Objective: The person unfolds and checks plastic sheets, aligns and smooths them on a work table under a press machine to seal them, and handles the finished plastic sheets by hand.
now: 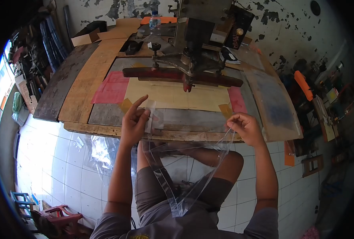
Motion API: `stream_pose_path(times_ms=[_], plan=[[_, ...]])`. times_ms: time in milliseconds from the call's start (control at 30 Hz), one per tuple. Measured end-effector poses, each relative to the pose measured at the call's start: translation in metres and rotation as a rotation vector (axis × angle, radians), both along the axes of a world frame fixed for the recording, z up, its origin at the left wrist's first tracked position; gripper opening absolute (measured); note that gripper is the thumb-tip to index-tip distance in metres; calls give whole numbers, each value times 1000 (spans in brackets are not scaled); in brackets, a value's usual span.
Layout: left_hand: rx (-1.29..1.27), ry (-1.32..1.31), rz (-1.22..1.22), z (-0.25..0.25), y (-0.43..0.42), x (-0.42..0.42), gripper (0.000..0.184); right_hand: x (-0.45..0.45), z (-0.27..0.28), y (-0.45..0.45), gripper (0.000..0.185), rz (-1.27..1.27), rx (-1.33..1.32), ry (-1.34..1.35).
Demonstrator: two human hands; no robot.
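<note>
A clear plastic sheet (219,169) hangs over my lap, its lower end folded to a narrow tip. Its upper left part is pinched between the thumb and fingers of my left hand (135,122), whose index finger points up. My right hand (245,127) pinches the sheet's other upper edge between thumb and fingertips. Both hands are at the table's front edge. Beyond them, a press with a dark red bar (153,74) stands over a pale yellow sheet (169,97) taped to the work surface. Reflections make the plastic's exact outline hard to follow.
Pink sheets (110,87) flank the yellow one. Cardboard (119,30) and a water bottle (154,20) stand at the back. Crumpled clear plastic (101,153) lies below the table at left, near a red stool (61,219). Tools crowd the right wall.
</note>
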State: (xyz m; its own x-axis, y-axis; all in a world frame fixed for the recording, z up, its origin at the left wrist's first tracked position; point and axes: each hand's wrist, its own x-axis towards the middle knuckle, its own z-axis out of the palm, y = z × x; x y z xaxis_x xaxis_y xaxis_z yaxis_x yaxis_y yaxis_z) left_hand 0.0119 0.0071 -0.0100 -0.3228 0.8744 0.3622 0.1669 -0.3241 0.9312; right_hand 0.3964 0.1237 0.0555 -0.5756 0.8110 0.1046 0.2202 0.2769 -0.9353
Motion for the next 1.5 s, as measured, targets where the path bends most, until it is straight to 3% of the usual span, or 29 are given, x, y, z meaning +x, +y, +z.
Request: stream_pose_path(times_ms=[400,900,1200,1500], plan=[[-3,21,-40,1,-3,1,51,4,4,-22,25,-118,18,89],[15,-9,-67,1,-15,8,48,10,23,-42,17,-192,56,-88],[36,-25,-59,-7,-25,14,51,14,9,-46,17,-201,138,-52],[30,88,-122,36,-47,25,54,22,13,-44,16,-308,178,49]])
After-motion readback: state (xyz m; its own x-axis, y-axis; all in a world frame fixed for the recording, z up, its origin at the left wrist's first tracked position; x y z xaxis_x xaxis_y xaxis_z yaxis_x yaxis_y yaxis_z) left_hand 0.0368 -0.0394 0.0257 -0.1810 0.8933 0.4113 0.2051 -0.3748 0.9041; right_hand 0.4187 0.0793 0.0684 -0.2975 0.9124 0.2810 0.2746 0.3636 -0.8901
